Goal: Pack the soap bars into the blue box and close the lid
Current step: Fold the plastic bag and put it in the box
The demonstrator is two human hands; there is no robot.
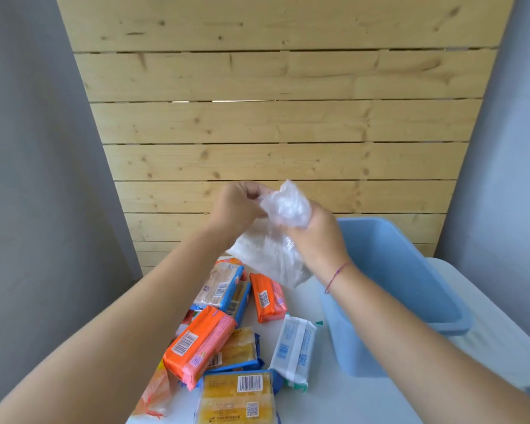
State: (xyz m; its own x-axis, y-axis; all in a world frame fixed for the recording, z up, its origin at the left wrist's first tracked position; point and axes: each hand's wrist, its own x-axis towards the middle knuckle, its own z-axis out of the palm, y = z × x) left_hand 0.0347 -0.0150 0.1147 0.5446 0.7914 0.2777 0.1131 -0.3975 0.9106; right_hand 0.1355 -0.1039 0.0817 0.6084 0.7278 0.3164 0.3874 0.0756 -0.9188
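Several wrapped soap bars lie in a loose pile on the white table (pixel 328 402): an orange bar (pixel 198 347), a smaller orange bar (pixel 267 298), a white bar (pixel 294 347), a yellow bar (pixel 237 399) at the front and blue-edged bars (pixel 221 286) behind. The blue box (pixel 404 286) stands open to the right of the pile, and nothing shows inside it. Above the pile, my left hand (pixel 236 209) and my right hand (pixel 315 237) both grip a crumpled clear plastic bag (pixel 276 240). No lid is in view.
A wooden slat wall (pixel 282 117) rises right behind the table. Grey walls flank it on both sides. An orange-printed plastic wrapper (pixel 156 393) lies at the table's left front edge. Bare table surface shows to the right of the box.
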